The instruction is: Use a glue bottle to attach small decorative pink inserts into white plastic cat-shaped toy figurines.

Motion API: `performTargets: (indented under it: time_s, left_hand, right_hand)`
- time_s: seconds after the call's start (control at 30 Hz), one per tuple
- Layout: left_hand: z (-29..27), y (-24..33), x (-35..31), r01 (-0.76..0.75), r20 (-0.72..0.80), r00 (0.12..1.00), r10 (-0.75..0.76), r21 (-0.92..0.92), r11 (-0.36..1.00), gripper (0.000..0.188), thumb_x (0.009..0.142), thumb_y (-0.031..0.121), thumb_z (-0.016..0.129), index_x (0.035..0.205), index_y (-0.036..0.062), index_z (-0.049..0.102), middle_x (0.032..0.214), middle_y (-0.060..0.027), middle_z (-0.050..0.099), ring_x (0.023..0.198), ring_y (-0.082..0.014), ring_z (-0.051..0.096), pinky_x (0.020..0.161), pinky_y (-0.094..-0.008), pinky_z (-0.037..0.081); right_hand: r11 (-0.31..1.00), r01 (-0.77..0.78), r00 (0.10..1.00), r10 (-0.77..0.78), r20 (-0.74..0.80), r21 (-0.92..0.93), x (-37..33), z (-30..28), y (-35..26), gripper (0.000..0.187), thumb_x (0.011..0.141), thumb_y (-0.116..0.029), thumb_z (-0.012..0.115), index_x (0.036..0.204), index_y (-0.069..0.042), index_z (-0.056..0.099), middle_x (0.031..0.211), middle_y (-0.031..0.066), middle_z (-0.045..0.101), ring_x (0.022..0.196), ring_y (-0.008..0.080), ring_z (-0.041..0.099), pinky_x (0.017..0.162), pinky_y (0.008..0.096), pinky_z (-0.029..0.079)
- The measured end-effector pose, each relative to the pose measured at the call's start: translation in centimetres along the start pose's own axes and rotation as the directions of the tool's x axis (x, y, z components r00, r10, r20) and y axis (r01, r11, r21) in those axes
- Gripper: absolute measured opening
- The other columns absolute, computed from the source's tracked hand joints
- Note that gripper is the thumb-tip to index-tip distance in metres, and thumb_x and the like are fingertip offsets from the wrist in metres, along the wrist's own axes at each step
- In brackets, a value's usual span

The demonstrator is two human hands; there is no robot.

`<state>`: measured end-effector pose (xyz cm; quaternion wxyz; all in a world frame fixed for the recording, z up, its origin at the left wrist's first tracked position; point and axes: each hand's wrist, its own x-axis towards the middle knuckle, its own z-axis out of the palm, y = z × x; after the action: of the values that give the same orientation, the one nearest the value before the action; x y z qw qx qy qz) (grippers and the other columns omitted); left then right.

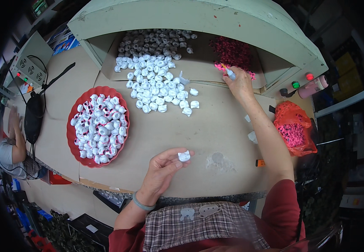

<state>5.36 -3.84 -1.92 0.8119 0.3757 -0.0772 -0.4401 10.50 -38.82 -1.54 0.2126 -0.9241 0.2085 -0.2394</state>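
Observation:
Close to my body, my left hand (pixel 164 170) pinches one small white rounded piece (pixel 184 156) between thumb and fingertips. My right hand (pixel 241 84) reaches far forward and is closed on a small white tube with a thin yellowish tip (pixel 230 74). The tip points at small bright pink pieces (pixel 220 66), which spread from a darker pile (pixel 231 52) under the cabinet. More white pieces (pixel 152 86) lie loose in a wide heap ahead of my left hand. To the left, a red scalloped bowl (pixel 70 136) holds many white pieces with pink and black parts on them.
A pale green cabinet (pixel 190 17) arches over the table's far side, with red and green lights at its right. An orange-red plastic bag (pixel 306 147) of pink bits and a pink bottle (pixel 312 87) stand right. At far left sits another person (pixel 16 143), beside a black pouch (pixel 33 117).

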Motion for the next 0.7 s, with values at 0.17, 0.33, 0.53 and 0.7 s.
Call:
performTargets:
  time_s: [0.17, 0.33, 0.53, 0.7]
  left_hand:
    - [-0.1, -0.1, -0.1, -0.005, 0.006, 1.0, 0.005, 0.004, 1.0, 0.034, 0.085, -0.002, 0.059, 0.119, -0.0017, 0.058, 0.115, -0.0181, 0.062, 0.095, -0.0172, 0.061, 0.088, -0.0295, 0.049]
    - [-0.2, -0.1, 0.0, -0.007, 0.005, 1.0, 0.007, 0.006, 1.0, 0.034, 0.085, -0.002, 0.059, 0.119, -0.0014, 0.058, 0.115, -0.0181, 0.062, 0.095, -0.0173, 0.061, 0.089, -0.0299, 0.049]
    - [-0.8, -1.0, -0.1, -0.014, 0.073, 0.997, 0.012, 0.028, 0.999, 0.035, 0.087, -0.002, 0.058, 0.122, 0.0002, 0.057, 0.113, -0.0108, 0.063, 0.1, -0.0159, 0.06, 0.088, -0.0284, 0.048]
    - [-1.3, -1.3, -0.1, -0.068, 0.116, 0.991, 0.061, 0.058, 0.996, 0.033, 0.088, 0.002, 0.059, 0.122, 0.0007, 0.057, 0.11, -0.0062, 0.062, 0.099, -0.0113, 0.06, 0.087, -0.0266, 0.049]
  right_hand:
    - [0.984, -0.027, 0.997, 0.04, 0.071, -0.174, 0.6, 0.3, -0.2, 0.02, 0.077, -0.015, 0.071, 0.092, -0.002, 0.067, 0.084, 0.0189, 0.067, 0.082, 0.0358, 0.064, 0.075, 0.0438, 0.049]
    - [0.984, -0.046, 0.984, 0.074, 0.162, -0.17, 0.7, -0.5, 0.5, 0.017, 0.078, -0.017, 0.069, 0.084, -0.002, 0.066, 0.083, 0.0191, 0.066, 0.082, 0.0359, 0.064, 0.074, 0.047, 0.05]
    - [0.92, 0.373, 0.919, -0.348, 0.186, -0.123, 0.5, -0.7, 4.3, 0.018, 0.079, -0.01, 0.066, 0.094, -0.001, 0.065, 0.104, 0.0222, 0.061, 0.098, 0.0391, 0.058, 0.085, 0.0435, 0.047]
    - [0.984, 0.158, 0.95, -0.175, 0.26, 0.084, 1.7, 0.3, 6.7, 0.024, 0.085, -0.012, 0.063, 0.104, 0.002, 0.061, 0.099, 0.0192, 0.061, 0.093, 0.0261, 0.057, 0.086, 0.0366, 0.045]
